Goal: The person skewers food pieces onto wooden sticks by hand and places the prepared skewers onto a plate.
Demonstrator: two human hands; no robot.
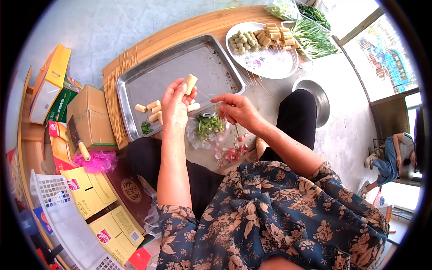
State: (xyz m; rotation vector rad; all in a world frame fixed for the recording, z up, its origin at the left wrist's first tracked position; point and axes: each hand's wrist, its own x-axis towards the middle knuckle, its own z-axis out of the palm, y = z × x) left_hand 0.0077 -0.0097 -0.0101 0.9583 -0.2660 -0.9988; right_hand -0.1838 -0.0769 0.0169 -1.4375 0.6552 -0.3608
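Over the metal tray [180, 58], my left hand [174, 102] pinches a pale tan roll [191, 84] between its fingertips. My right hand [236, 109] is closed just to the right, its fingers on one end of a thin skewer [204, 95] that points toward my left hand. Several more rolls [156, 109] lie in the tray's lower left part, beside some green leaves [146, 128]. An oval white plate [274, 67] at the upper right holds green balls [243, 42] and a pile of tan rolls [273, 36].
Loose skewers [118, 90] lie left of the tray. Green stalks [312, 38] are beyond the plate. A metal bowl [321, 101] stands by my right knee. Herbs [210, 127] lie on plastic below the tray. Boxes [92, 117] fill the left side. Another person [390, 155] sits far right.
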